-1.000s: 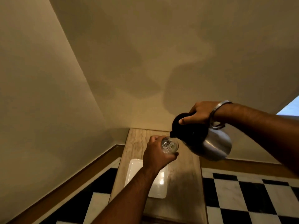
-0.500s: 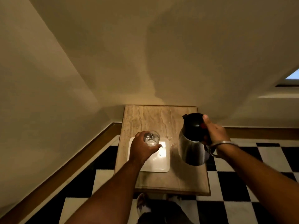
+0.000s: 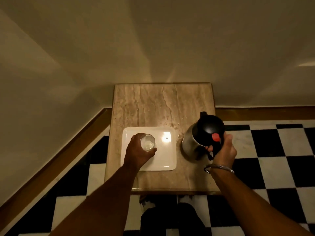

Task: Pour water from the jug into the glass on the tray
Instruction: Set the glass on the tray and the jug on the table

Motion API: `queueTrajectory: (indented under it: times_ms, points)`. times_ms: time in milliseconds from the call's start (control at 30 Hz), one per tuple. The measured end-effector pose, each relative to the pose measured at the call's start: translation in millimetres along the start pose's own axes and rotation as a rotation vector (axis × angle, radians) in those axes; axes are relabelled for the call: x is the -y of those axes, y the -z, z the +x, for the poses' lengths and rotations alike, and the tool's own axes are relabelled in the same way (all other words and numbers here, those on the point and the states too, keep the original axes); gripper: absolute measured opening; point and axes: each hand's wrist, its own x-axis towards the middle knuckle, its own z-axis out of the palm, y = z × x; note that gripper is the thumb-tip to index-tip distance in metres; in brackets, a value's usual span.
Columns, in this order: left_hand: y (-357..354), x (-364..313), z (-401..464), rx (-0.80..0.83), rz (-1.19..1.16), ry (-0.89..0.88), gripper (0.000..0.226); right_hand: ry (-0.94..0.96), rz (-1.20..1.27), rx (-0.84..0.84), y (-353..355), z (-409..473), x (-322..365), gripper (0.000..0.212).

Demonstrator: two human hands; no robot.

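A clear glass with water in it sits over the left part of a white square tray. My left hand is wrapped around the glass from the left and front. Right of the tray stands a steel jug with a black lid and a red button, upright near the table's right edge. My right hand grips its black handle. A metal bangle circles my right wrist.
The tray and jug rest on a small beige stone table set against a plain wall. Water drops lie on the tabletop beside the tray's far right corner. Black and white checkered floor surrounds the table. My feet show below its front edge.
The jug went from tilted over the raised glass to upright, low at the table's right side. My left hand brought the glass down onto the tray. The view tipped downward.
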Motion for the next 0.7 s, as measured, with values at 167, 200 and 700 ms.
queueTrajectory:
  times_ms: [167,200,700]
  points:
    - [-44,34,12,-0.013,0.015,0.007,0.074,0.007,0.134,0.017,-1,30,-47,0.062]
    - [-50,40,13,-0.006,0.023,0.011,0.073,-0.001,0.153,0.028,0,34,-55,0.059]
    - [-60,58,9,0.038,0.078,0.027,0.080,-0.089,0.172,0.196,18,32,-94,0.066]
